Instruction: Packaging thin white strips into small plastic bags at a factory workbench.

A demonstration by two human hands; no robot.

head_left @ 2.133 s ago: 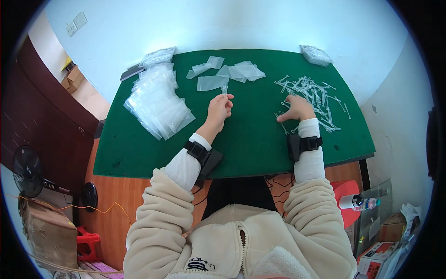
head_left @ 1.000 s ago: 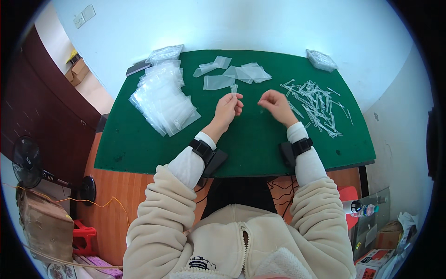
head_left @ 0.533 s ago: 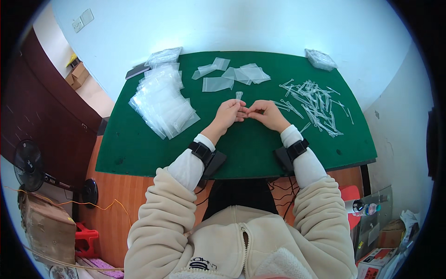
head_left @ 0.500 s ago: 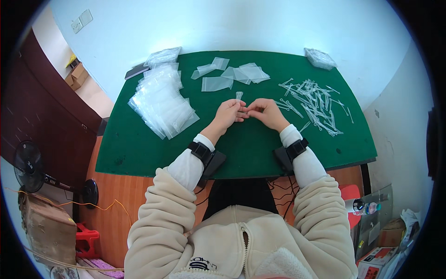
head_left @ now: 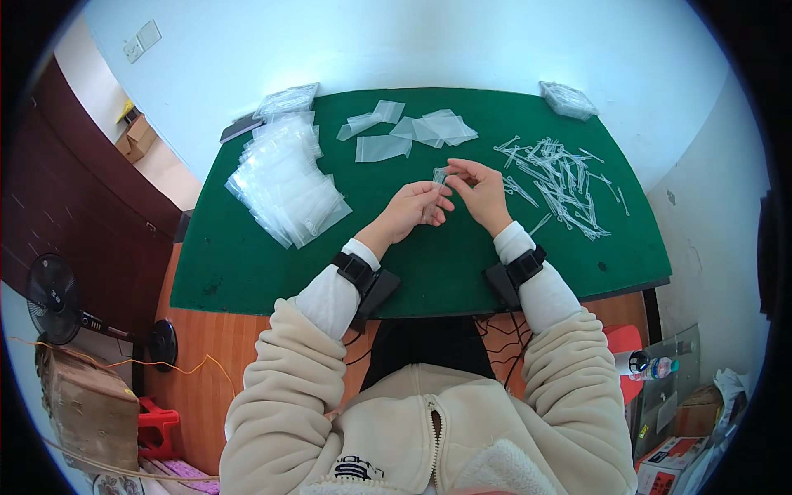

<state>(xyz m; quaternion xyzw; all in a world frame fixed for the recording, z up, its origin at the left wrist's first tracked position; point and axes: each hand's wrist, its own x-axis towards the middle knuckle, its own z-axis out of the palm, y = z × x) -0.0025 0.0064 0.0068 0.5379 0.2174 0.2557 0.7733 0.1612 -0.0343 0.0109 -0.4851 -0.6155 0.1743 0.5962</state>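
Over the middle of the table, my left hand (head_left: 415, 208) is closed around a small bundle of clear plastic sticks (head_left: 439, 176); its ends stick up past the fingers. Whether a clear bag surrounds the bundle is too small to tell. My right hand (head_left: 485, 194) has its thumb and fingers at the bundle's upper end, seemingly pinching it. Right of my hands lies a loose pile of thin clear sticks with looped ends (head_left: 569, 186). Several flat clear zip bags (head_left: 383, 148) are scattered beyond my hands. To the left, a fanned stack of clear bags (head_left: 285, 177) spreads out.
The green-covered table (head_left: 421, 272) has wrapped clear packs at its back left (head_left: 287, 101) and back right (head_left: 569, 101) edges. A dark flat object (head_left: 241, 127) lies by the left one. On the floor stand a black fan (head_left: 54, 297), a cardboard box (head_left: 89, 404) and a red stool (head_left: 157, 425).
My right hand has moved up to the upper end of the bundle. The bundle has shifted slightly right and turned, and my left fingers have curled around it.
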